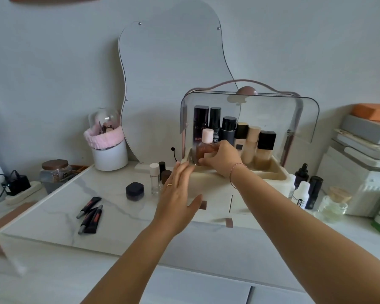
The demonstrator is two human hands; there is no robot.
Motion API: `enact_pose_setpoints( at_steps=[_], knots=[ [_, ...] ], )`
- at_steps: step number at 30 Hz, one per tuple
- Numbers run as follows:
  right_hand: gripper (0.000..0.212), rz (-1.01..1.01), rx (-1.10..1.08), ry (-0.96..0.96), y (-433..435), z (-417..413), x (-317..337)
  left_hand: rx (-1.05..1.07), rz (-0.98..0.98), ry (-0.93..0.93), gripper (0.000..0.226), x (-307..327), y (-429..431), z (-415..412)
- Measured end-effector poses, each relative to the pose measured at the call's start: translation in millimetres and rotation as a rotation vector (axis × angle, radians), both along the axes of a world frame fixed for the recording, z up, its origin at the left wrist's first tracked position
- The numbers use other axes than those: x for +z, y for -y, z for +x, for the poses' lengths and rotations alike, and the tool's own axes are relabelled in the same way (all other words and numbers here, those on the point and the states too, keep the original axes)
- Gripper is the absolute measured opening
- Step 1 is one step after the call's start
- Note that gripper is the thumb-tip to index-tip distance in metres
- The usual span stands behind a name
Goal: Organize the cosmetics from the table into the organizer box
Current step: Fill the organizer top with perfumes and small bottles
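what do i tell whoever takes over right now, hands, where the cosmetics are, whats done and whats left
Right hand grips the amber bottle with pale pink cap at the front left of the cream organizer box, its clear lid up; cannot tell if the bottle stands yet.
Left hand open, holding nothing, in front of the box.
Done: a row of dark and beige bottles stands in the top tray.
Left: three black tubes, black round jar, clear bottle with white cap and small dark bottles beside it, all on the marble tabletop.
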State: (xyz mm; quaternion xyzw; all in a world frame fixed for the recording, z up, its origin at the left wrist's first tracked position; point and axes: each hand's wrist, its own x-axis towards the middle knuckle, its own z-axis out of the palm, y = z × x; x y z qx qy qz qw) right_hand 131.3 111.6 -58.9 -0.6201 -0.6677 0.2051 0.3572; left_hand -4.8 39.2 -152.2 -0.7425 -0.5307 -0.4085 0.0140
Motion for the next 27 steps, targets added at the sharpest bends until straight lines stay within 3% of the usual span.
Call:
enact_pose_setpoints(
  at_steps=[4, 8, 10, 13, 17, 21, 23, 27],
  knots=[
    [0.050, 0.029, 0.031, 0.056, 14, 1, 1, -0.023, 0.020, 0.000, 0.069, 2, 1, -3],
    [0.043, 0.397, 0.006, -0.033, 54, 34, -14, -0.032, 0.030, -0.011, 0.073, 3, 1, -4],
    [0.026, 0.614, -0.054, -0.146, 79, 68, -30, -0.032, 0.036, 0.000, 0.069, 2, 2, -1],
    [0.017, 0.725, -0.268, -0.233, 101, 133, -59, -0.018, 0.045, 0.039, 0.062, -1, 0, 3],
    [0.050, 0.463, -0.551, -0.148, 91, 227, -90, 0.006, 0.088, 0.106, 0.060, -5, -4, 11],
    [0.082, 0.085, -0.473, -0.214, 67, 281, -106, 0.037, 0.096, 0.134, 0.059, -7, -6, 18],
    [0.085, 0.022, -0.407, -0.268, 57, 283, -113, 0.055, 0.093, 0.136, 0.059, -8, -7, 15],
    [0.067, 0.038, -0.399, -0.277, 43, 282, -127, 0.051, 0.093, 0.129, 0.058, -8, -7, 10]
  ],
)
